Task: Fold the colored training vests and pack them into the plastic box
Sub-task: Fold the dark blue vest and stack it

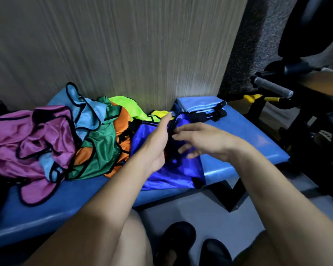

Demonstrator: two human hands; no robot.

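Vests lie in a heap on the blue bench [248, 135]: purple [17, 143], green [102, 148], orange [123, 120] and yellow [129, 104]. We rest our left hand [158, 143] flat, fingers straight, on the royal blue vest [173, 173], and our right hand [202, 139] reaches over it with loose fingers, gripping nothing. We see no box; a folded light blue vest [198, 103] sits beside the wall.

royal-blue vest [167, 169], black trim; blue bench [75, 200]

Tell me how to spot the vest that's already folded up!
Find the long blue bench against the wall. At its far right end, past the person's hands, lies the light blue vest. Unlike the crumpled pink, green and orange vests heaped on the left, it is a flat, neat rectangle lying by itself.
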